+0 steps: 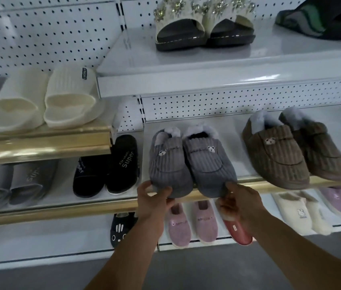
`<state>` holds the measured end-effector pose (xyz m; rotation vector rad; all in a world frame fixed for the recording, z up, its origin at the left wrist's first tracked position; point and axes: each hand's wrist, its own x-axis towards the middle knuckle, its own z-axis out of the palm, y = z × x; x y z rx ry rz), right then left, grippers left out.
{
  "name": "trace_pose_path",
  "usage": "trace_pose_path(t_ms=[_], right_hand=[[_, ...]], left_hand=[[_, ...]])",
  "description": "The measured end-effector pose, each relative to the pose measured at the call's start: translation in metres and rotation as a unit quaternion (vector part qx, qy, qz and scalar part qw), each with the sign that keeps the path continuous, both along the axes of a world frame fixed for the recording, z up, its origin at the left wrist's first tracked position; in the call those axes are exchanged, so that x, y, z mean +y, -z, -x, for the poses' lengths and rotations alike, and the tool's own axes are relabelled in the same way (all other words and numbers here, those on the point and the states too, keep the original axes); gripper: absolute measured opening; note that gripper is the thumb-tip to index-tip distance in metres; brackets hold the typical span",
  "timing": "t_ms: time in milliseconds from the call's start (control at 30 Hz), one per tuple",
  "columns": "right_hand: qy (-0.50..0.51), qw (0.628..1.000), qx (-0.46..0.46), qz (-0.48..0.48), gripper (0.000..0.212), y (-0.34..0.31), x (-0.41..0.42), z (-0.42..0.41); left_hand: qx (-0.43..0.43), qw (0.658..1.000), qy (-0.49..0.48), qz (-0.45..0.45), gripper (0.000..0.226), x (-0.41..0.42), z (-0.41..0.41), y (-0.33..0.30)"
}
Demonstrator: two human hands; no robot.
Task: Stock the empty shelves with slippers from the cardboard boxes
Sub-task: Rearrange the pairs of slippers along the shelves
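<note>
Head view: grey slippers (190,162) sit as a pair on the middle shelf (217,122), toes hanging over its gold front edge. Left hand (155,197) pinches the toe of the left slipper, right hand (239,200) pinches the toe of the right one, fingers (228,186) curled on the fabric; looks like final alignment. Brown slippers (295,149) just beside, pink slippers (190,223) one shelf down, white slides (44,101) and black slides (106,166) to the left. Most visible shelf space is filled; gaps remain lower left. No cardboard boxes in view, so remaining stock is unknown.
</note>
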<state>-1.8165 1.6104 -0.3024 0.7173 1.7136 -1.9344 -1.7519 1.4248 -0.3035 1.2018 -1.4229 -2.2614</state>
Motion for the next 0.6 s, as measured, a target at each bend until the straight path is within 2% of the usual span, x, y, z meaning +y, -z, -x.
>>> trace_pose_path(t_ms=[200,400,600], right_hand=[[0.035,0.997,0.058,-0.022,0.046,-0.001,-0.007,0.036],[0.022,0.996,0.082,-0.035,0.041,0.001,-0.014,0.068],[-0.007,0.996,0.070,-0.059,0.049,0.009,-0.028,0.074]], left_hand=[[-0.005,0.999,0.022,0.046,0.053,-0.003,0.033,-0.001],[-0.001,0.997,0.039,0.061,0.063,-0.022,0.065,0.002],[-0.011,0.998,0.033,0.044,0.055,-0.024,0.078,0.008]])
